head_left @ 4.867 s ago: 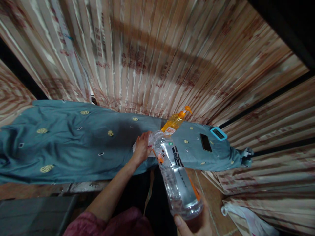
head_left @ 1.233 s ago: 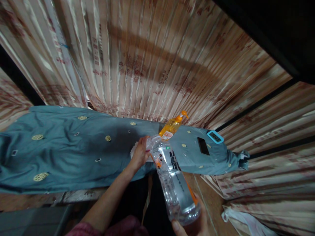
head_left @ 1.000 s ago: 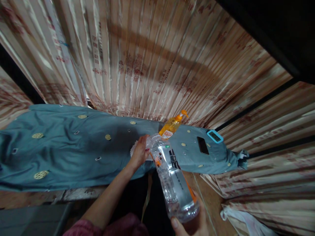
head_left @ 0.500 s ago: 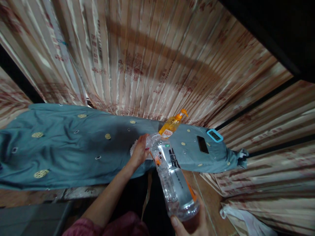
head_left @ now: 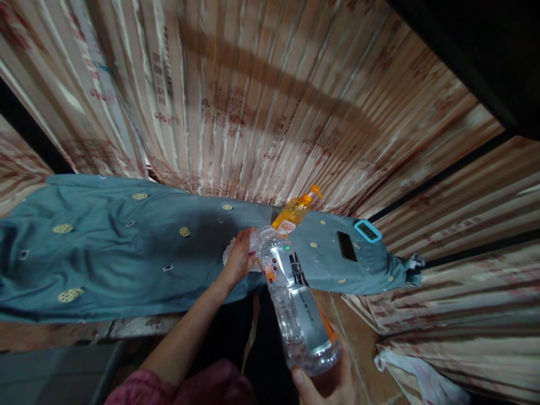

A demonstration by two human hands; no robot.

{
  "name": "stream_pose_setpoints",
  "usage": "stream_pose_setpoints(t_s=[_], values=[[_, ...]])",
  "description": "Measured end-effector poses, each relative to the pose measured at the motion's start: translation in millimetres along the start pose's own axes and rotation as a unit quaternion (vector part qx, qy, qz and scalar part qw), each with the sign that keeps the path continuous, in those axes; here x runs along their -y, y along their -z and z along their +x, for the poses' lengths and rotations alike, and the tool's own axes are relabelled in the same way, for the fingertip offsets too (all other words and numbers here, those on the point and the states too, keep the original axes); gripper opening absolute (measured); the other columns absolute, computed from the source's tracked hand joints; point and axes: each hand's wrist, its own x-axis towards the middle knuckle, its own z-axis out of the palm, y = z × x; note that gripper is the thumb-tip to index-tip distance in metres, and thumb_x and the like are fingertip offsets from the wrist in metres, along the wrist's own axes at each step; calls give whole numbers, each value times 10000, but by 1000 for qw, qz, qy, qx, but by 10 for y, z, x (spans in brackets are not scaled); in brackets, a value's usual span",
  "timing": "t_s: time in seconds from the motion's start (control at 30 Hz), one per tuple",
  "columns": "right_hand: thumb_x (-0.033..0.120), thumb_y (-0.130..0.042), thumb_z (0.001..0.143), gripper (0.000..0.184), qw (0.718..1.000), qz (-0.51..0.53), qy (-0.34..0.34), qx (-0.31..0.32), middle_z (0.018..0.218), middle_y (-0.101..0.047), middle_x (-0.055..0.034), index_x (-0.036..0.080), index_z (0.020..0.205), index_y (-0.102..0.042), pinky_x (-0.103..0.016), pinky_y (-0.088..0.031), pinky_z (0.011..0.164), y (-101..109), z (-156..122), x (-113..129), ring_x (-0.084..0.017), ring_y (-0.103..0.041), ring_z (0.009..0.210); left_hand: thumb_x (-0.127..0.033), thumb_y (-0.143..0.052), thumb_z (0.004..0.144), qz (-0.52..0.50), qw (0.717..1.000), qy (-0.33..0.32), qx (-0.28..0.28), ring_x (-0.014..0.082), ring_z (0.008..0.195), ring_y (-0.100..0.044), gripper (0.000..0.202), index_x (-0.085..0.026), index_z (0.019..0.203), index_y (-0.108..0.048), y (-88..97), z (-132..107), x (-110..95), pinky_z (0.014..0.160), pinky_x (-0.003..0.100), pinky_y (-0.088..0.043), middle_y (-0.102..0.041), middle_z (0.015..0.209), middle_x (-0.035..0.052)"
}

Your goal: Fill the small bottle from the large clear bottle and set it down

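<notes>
My right hand (head_left: 327, 385) grips the base of a large clear plastic bottle (head_left: 295, 306), tilted with its neck pointing away over the table. My left hand (head_left: 239, 259) is closed around the bottle's neck and mouth, pressing on something white (head_left: 228, 254) that lies on the blue-green patterned cloth (head_left: 126, 242). The cap area is hidden by my fingers. An orange pump bottle (head_left: 295, 211) stands just behind the clear bottle's neck.
A black phone (head_left: 346, 246) and a small device with a blue rim (head_left: 367, 230) lie on the cloth at the right. Striped pink curtains (head_left: 253, 101) hang behind the table. A white plastic bag (head_left: 405, 374) sits on the floor at the lower right.
Almost nothing differs: both hands keep the same hold on the clear bottle, and the view has shifted slightly.
</notes>
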Motion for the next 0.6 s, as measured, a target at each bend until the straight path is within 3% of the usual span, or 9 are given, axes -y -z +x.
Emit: stream_pose_setpoints(t_s=[0.2,0.43,0.6], values=[[527,-969,869,795,1000,-3,-2,-6,1400,-815,-168,223,1519,-626,-442,-702,1029,0,2,-47,-384,-832,1285,-127,-718,805,25,1000,1,8,371,1300,-652,607,-217,1400,-638,38,7,-39,1163,586,-586,-688,1362,153],[539,-949,887,764,1000,-18,2,3,1379,-822,-155,226,1514,-644,-432,-702,1023,-6,17,42,-377,-827,1294,-107,-694,826,34,999,-5,0,370,1299,-648,571,-208,1385,-636,12,-1,-23,1160,545,-588,-689,1356,157],[568,-1007,803,911,1000,-4,-8,-14,1380,-824,-164,225,1564,-641,-457,-703,1015,-50,23,128,-414,-804,1326,-110,-719,814,19,1000,-9,3,381,1319,-647,664,-215,1460,-607,12,0,40,1198,583,-566,-680,1384,161]])
